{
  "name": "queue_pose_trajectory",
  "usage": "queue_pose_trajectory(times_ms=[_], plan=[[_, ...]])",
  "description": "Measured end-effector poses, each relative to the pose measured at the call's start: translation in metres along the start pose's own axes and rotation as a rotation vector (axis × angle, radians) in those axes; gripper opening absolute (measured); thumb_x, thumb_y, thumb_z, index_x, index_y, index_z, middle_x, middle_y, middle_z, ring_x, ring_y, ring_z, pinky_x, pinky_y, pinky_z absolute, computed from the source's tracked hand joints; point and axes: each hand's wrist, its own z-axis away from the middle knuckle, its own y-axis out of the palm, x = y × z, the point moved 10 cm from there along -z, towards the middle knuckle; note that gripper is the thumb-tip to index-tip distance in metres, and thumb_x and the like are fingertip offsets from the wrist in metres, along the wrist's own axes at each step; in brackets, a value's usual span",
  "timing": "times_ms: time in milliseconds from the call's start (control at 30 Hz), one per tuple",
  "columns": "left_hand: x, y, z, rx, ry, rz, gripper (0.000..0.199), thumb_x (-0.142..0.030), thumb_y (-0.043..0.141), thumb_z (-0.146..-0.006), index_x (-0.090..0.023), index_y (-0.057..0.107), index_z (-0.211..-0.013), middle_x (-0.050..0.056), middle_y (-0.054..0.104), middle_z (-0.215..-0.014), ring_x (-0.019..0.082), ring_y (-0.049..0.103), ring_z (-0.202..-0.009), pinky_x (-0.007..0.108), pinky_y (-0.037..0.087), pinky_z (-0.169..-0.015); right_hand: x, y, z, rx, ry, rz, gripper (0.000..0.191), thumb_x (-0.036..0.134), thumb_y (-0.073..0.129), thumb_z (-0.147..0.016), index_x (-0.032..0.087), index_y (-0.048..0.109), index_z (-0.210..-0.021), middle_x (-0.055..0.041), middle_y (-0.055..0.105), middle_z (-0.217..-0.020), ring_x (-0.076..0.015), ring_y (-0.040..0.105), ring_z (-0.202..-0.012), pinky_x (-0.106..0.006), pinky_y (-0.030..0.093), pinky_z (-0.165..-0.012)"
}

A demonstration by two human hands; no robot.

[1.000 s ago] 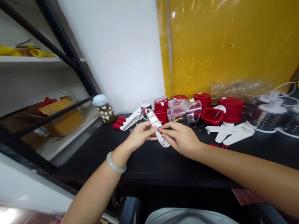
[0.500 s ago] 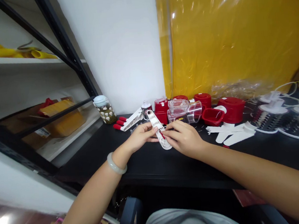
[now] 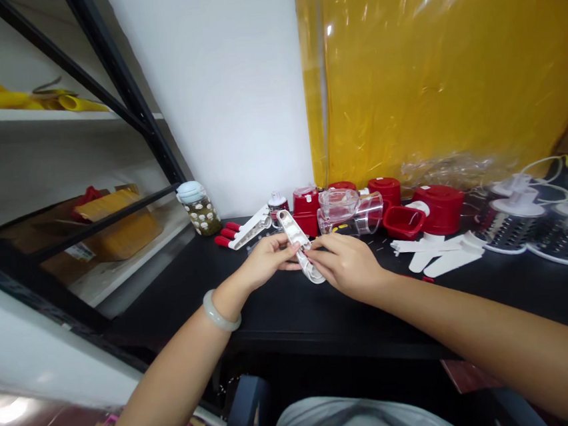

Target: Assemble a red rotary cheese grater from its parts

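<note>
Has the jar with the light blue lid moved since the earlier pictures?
No. The jar stands in the same place, just to the right of the black shelf post.

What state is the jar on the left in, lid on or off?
On: the pale blue lid covers the jar's top.

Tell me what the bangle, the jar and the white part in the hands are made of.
Bangle: polished stone or glass, given its pale, smooth gloss. Jar: clear, shiny glass or plastic; dark contents show through. White part: probably moulded plastic, low sheen, judging by its hollowed inner side.
</note>
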Motion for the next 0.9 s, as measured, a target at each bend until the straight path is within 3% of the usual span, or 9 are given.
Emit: queue_pose_trajectory(times_ms=[400,900], plan=[[-0.001,-0.001,0.0,-0.036,0.002,-0.034,0.047,-0.044,0.081,-0.072,-0.014,0.069,-0.106,0.008,0.072,-0.1,0.021,0.071,-0.091,0.035,0.059,-0.082,-0.004,-0.008,0.002,-0.082,0.032,-0.063,0.02,0.02,0.055,-0.093,0.015,0.073,-0.097,-0.0074,0.075,-0.09,-0.0173,0.069,-0.079,-0.03,0.055,-0.072],[0.001,-0.004,-0.001,-0.049,0.024,-0.034,0.043,-0.04,0.08,-0.073,-0.011,0.07,-0.103,0.01,0.073,-0.099,0.022,0.071,-0.092,0.037,0.059,-0.084,-0.018,0.013,0.008,0.066,0.233,-0.138,0.021,0.023,0.057,-0.092,0.023,0.075,-0.101,-0.0033,0.075,-0.101,-0.0165,0.07,-0.082,-0.029,0.054,-0.073]])
